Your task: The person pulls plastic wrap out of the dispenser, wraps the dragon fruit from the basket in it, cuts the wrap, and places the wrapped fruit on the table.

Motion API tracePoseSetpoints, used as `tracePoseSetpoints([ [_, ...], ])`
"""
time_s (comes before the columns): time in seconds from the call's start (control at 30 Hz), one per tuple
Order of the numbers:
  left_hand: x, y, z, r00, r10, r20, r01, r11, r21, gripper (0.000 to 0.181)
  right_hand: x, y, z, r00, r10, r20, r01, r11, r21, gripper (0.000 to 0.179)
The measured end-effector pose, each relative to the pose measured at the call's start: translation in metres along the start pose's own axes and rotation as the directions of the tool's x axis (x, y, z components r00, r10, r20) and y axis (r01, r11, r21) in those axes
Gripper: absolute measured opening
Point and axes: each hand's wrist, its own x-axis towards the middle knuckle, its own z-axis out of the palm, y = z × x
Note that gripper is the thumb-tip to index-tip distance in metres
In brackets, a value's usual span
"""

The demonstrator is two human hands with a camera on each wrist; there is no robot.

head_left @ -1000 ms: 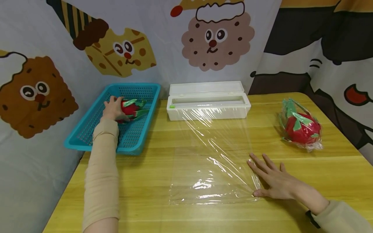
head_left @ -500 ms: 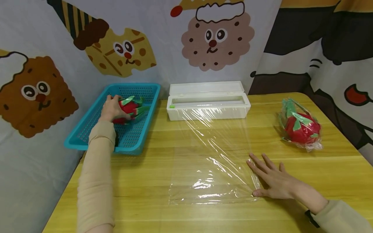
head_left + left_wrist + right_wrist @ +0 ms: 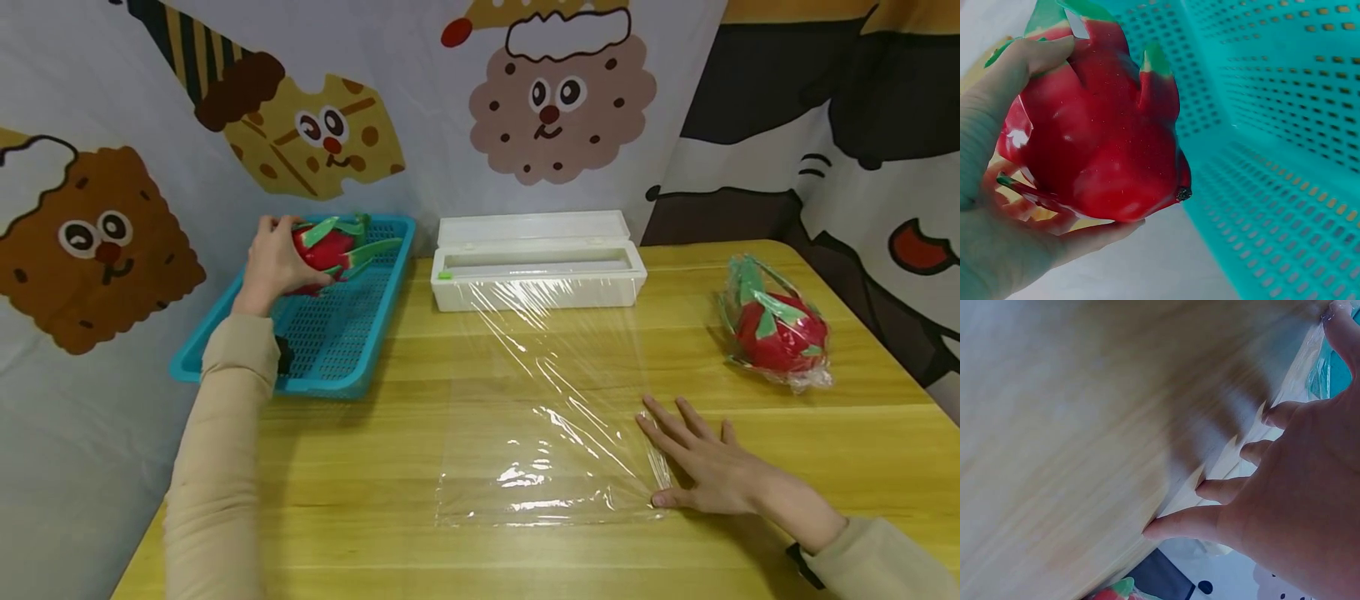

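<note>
My left hand [image 3: 272, 260] grips a red dragon fruit [image 3: 327, 248] with green-tipped scales, raised over the blue plastic basket [image 3: 360, 367]. In the left wrist view, thumb and fingers wrap the dragon fruit [image 3: 1104, 125] from one side, its dark stub end pointing outward. A sheet of clear plastic wrap [image 3: 547, 417] lies on the table, drawn out from a white wrap dispenser [image 3: 536, 292] whose lid stands up. My right hand [image 3: 712, 467] rests spread at the sheet's right edge, thumb on its near corner. The right wrist view shows the fingers [image 3: 1188, 524] straight, tips on the wood.
Another dragon fruit [image 3: 780, 329], covered in clear wrap, sits at the right of the wooden table [image 3: 360, 500]. Something dark [image 3: 284, 356] lies in the basket's near left part. Behind the table hangs a white curtain [image 3: 435, 100] with cartoon biscuits.
My left hand has taken hold of the dragon fruit and lifted it from the basket floor, moving up and slightly left. The right hand and the plastic wrap have stayed in place.
</note>
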Motion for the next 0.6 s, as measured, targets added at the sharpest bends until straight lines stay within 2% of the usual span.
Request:
tracePoseSetpoints([
  [0.13, -0.004, 0.018, -0.004, 1.000, 0.022, -0.014, -0.022, 1.000, -0.020, 0.094, -0.001, 0.001, -0.001, 1.000, 0.005, -0.001, -0.005, 1.000, 0.008, 0.094],
  [0.33, -0.012, 0.056, -0.007, 0.998, 0.064, 0.008, -0.064, 0.997, -0.045, 0.096, -0.001, 0.001, 0.000, 1.000, 0.001, -0.011, -0.001, 1.000, -0.001, 0.094],
  [0.6, -0.025, 0.110, 0.004, 0.985, 0.170, 0.011, -0.169, 0.985, -0.045, 0.094, -0.002, 0.001, 0.000, 1.000, -0.004, -0.002, 0.004, 1.000, -0.004, 0.094],
])
